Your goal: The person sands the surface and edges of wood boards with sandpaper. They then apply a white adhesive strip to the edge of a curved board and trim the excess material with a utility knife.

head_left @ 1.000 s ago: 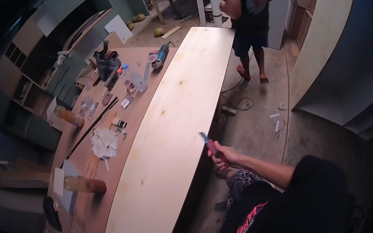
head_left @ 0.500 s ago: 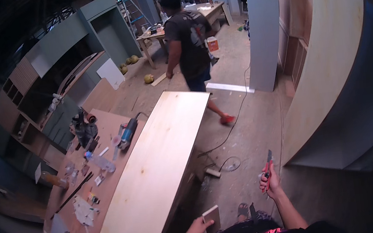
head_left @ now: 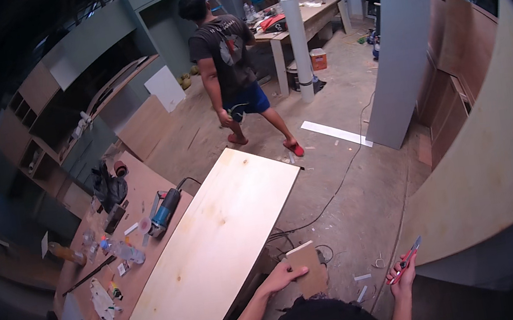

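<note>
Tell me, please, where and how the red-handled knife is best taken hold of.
Probably best by its red handle, coming from the lower end, as the right hand holds it: the narrow blade points up and to the right, so a grip there sits behind the cutting end.

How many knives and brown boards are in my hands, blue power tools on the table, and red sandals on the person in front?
Red-handled knife in right hand: 1
Small brown board in left hand: 1
Blue power tool on table: 1
Red sandals on person: 2
Total: 5
</note>
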`<state>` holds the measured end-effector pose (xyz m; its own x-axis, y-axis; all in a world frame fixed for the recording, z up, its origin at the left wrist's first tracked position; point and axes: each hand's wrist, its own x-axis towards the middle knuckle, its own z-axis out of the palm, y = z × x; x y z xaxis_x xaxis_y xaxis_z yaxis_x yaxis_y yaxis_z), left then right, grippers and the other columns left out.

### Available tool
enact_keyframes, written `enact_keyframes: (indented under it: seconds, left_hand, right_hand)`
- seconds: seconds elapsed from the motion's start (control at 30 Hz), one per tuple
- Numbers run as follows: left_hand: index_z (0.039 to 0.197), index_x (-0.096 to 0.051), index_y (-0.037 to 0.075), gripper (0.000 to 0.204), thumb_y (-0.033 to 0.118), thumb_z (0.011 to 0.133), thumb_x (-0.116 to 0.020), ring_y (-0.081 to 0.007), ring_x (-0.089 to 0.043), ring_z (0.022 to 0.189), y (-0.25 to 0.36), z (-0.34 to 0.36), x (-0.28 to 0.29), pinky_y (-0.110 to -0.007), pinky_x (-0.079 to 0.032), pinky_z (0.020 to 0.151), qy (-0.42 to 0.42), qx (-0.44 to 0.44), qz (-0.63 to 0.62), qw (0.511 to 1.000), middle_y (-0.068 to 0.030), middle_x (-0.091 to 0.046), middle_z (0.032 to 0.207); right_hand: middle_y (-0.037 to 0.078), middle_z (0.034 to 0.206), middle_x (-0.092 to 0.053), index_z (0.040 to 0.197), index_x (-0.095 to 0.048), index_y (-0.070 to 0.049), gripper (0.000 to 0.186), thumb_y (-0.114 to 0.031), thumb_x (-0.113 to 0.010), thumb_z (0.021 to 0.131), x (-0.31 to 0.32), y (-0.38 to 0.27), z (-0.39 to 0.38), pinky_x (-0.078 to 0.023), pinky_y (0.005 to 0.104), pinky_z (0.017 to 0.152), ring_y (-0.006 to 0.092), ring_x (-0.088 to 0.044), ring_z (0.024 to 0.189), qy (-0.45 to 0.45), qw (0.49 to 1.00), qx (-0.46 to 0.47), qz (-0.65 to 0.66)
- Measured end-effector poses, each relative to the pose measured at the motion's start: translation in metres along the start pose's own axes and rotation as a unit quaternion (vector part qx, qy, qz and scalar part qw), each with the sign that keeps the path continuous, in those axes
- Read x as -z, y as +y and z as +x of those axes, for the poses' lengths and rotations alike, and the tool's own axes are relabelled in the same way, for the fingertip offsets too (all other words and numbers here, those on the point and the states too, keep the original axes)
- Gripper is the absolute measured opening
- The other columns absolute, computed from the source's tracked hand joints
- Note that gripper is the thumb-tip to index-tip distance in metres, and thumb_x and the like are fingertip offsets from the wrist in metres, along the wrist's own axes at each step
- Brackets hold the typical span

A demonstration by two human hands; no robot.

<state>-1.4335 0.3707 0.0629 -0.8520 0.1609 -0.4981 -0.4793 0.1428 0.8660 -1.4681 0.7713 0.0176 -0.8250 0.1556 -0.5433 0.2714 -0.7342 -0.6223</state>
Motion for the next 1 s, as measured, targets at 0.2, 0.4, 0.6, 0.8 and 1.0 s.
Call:
enact_keyframes:
  seconds: [0.2, 0.4, 0.6, 0.8, 1.0]
  left_hand:
    - [0.117, -0.068, -0.002, 0.052, 0.042, 0.089, -0.073, -0.0141, -0.063, 0.098, 0.068, 0.118, 0.036, -0.029, -0.050, 0.085, 0.013, -0.046, -0.051, 0.998, -0.0074, -0.071, 0.108]
    - [0.126, -0.060, -0.001, 0.060, 0.027, 0.079, -0.082, -0.0224, -0.061, 0.113, 0.155, 0.111, 0.141, -0.038, -0.047, 0.100, 0.258, -0.110, -0.098, 0.955, -0.0126, -0.067, 0.120]
    - [0.121, -0.060, -0.002, 0.045, 0.014, 0.083, -0.080, -0.0167, -0.062, 0.101, 0.192, 0.137, 0.295, -0.031, -0.049, 0.090, 0.567, -0.249, -0.126, 0.775, -0.0074, -0.067, 0.113]
    - [0.116, -0.063, -0.007, 0.039, 0.014, 0.086, -0.077, -0.0156, -0.064, 0.095, 0.173, 0.202, 0.377, -0.029, -0.048, 0.085, 0.651, -0.189, -0.031, 0.735, -0.0097, -0.070, 0.108]
    - [0.114, -0.066, -0.007, 0.036, 0.021, 0.092, -0.071, -0.0109, -0.062, 0.095, 0.122, 0.306, 0.441, -0.027, -0.047, 0.085, 0.597, -0.038, 0.019, 0.801, -0.0089, -0.071, 0.106]
  right_hand:
    - [-0.004, 0.058, -0.034, 0.102, -0.049, -0.018, 0.055, -0.072, -0.045, 0.092, -0.088, -0.025, 0.109, -0.029, 0.0285, 0.041, 0.0110, -0.034, 0.044, 0.017, 0.998, -0.020, -0.051]
    - [-0.004, 0.058, -0.034, 0.104, -0.050, -0.017, 0.055, -0.070, -0.045, 0.093, -0.203, -0.044, 0.209, -0.029, 0.0291, 0.041, 0.0114, -0.034, 0.044, -0.065, 0.989, -0.051, -0.121]
    - [-0.003, 0.059, -0.037, 0.107, -0.051, -0.015, 0.053, -0.067, -0.044, 0.096, -0.305, -0.020, 0.305, -0.031, 0.0275, 0.045, 0.0110, -0.036, 0.047, -0.117, 0.950, -0.158, -0.243]
    - [-0.004, 0.060, -0.037, 0.109, -0.051, -0.013, 0.055, -0.066, -0.038, 0.098, -0.405, 0.027, 0.406, -0.031, 0.0260, 0.046, 0.0093, -0.037, 0.048, -0.214, 0.855, -0.265, -0.391]
    - [-0.006, 0.065, -0.036, 0.121, -0.054, -0.009, 0.057, -0.059, -0.032, 0.103, -0.506, 0.125, 0.502, -0.030, 0.0236, 0.048, 0.0063, -0.035, 0.053, -0.464, 0.711, -0.192, -0.492]
